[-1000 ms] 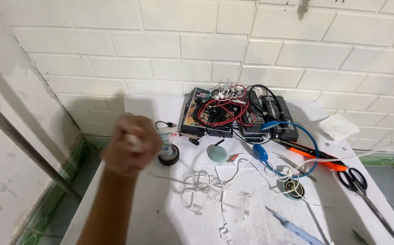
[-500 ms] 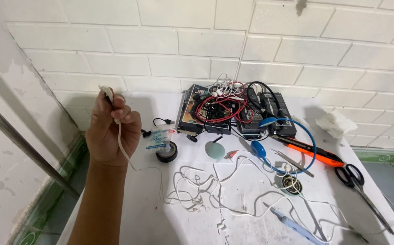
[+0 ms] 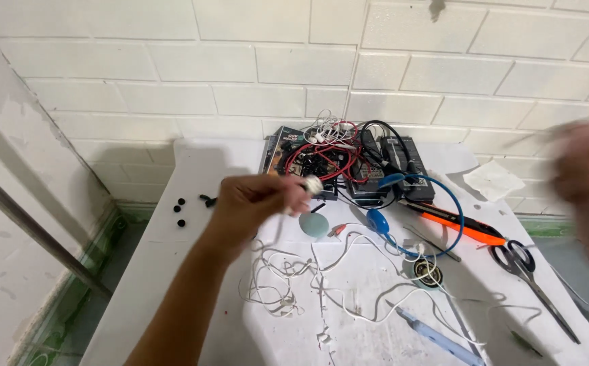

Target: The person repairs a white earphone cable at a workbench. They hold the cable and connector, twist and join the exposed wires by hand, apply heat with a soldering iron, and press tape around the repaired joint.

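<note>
My left hand hovers over the middle of the white table, fingers closed on a white earbud whose thin white cord hangs down. Below it a tangle of white earphone wires lies on the table, and a round pale teal disc sits just right of the hand. My right hand is raised at the right edge, badly blurred, so its grip is unclear. A thin wire trails beneath it.
Black boxes with red and white wires stand against the brick wall. Blue headphones, an orange utility knife, scissors, a solder spool, a blue tool, a crumpled tissue and small black ear tips lie around.
My left hand has come down from a raised spot at the left to the table's middle, still gripping the earbud cord. My right hand has come into view at the right.
</note>
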